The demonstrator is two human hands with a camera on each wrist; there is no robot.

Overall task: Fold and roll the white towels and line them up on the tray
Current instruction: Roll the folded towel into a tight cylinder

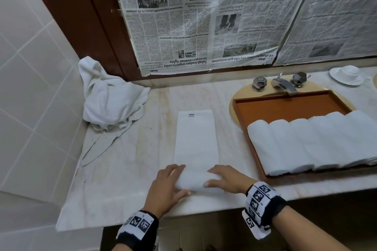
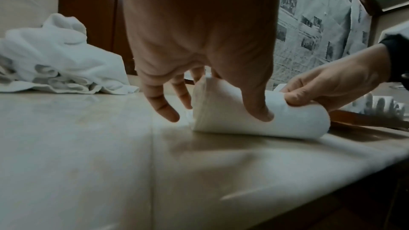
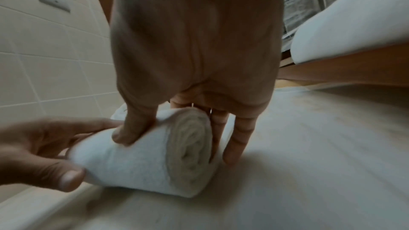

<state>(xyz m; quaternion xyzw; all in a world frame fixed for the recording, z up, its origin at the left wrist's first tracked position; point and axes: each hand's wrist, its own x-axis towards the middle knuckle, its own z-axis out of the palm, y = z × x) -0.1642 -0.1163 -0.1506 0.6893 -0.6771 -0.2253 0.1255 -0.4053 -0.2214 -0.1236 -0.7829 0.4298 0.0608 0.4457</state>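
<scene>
The head camera looked forward and down from above the worktop (image 1: 126,169), taking in both hands, the tray (image 1: 285,106) to the right and the newspaper-covered wall (image 1: 183,16) behind. The left wrist camera sat low, very near the left hand (image 2: 199,41), facing along its fingers toward the tray side. The right wrist camera sat equally close behind the right hand (image 3: 194,41), facing toward the tiled wall (image 3: 55,67). All three views shared the half-rolled towel (image 1: 195,184) and both hands; each wrist view also caught the opposite hand.
</scene>
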